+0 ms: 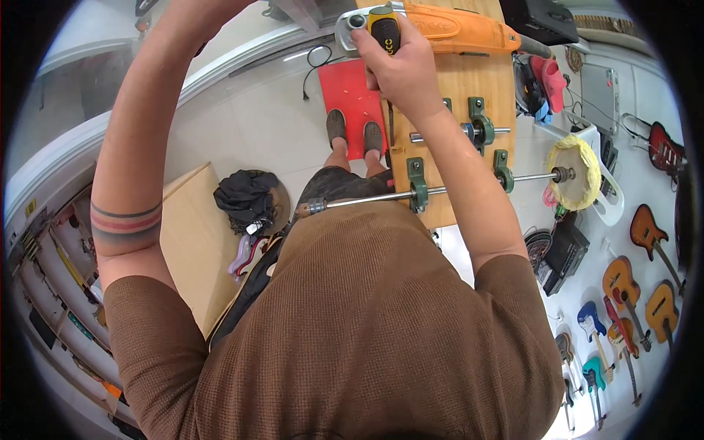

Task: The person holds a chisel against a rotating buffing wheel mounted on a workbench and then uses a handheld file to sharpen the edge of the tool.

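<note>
My right hand (pixel 402 64) is closed around a stubby yellow-and-black handle (pixel 384 31) at the top of the view. The handle is seen nearly end-on, so I cannot tell what tool it belongs to. Just behind it lies a long orange power tool (pixel 455 29) with a grey head at its left end, on the wooden bench (pixel 493 78). My thumb is beside that grey head. Raised at the upper left, my left hand (pixel 209 7) is cut off by the frame edge, and its fingers are hidden.
Two steel shafts sit in green bearing blocks (pixel 416 183) on the bench. A yellow fluffy buffing wheel (pixel 574 174) is on the longer shaft's right end. A red mat (pixel 343 95) lies underfoot. Several guitars (pixel 622 282) hang at right; a wooden panel (pixel 192 242) stands at left.
</note>
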The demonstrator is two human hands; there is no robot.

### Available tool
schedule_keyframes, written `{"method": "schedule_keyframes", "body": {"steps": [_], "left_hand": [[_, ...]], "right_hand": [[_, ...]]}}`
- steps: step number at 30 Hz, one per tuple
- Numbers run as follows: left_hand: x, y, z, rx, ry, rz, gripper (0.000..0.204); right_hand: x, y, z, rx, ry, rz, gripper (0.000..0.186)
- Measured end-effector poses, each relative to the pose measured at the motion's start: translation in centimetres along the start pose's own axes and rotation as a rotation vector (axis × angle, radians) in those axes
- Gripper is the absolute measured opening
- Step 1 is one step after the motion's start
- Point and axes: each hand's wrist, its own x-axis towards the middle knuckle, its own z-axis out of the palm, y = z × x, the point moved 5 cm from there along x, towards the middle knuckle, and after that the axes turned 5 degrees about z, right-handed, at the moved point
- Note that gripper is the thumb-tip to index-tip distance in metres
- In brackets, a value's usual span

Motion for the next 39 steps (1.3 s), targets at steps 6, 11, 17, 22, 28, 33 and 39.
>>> {"method": "schedule_keyframes", "body": {"steps": [6, 11, 17, 22, 28, 33, 39], "left_hand": [[-0.7, 0.8, 0.1, -0.011, 0.027, 0.039, 0.026], [0.0, 0.5, -0.5, -0.005, 0.033, -0.018, 0.025], [0.1, 0.6, -0.6, -0.005, 0.0, 0.037, 0.025], [0.1, 0.7, -0.5, 0.025, -0.013, 0.073, 0.024], [-1.6, 2.4, 2.3, 0.192, -0.146, 0.244, 0.022], [-1.2, 4.1, 0.8, 0.174, 0.052, 0.339, 0.024], [-0.4, 0.7, 2.7, 0.364, -0.229, 0.16, 0.026]], "right_hand": [[-0.1, -0.7, -0.1, 0.076, -0.018, 0.049, 0.022], [-0.1, -1.3, -0.4, 0.036, -0.028, 0.128, 0.014], [-0.1, -1.8, -0.7, -0.009, -0.01, 0.131, 0.015], [-0.1, -1.8, -0.6, -0.022, -0.017, 0.093, 0.015], [-0.3, -0.2, -0.6, -0.005, 0.038, -0.02, 0.018], [-0.3, -0.5, -0.7, 0.022, -0.004, -0.002, 0.022], [-0.6, 2.7, -1.4, -0.049, 0.03, -0.058, 0.022]]}}
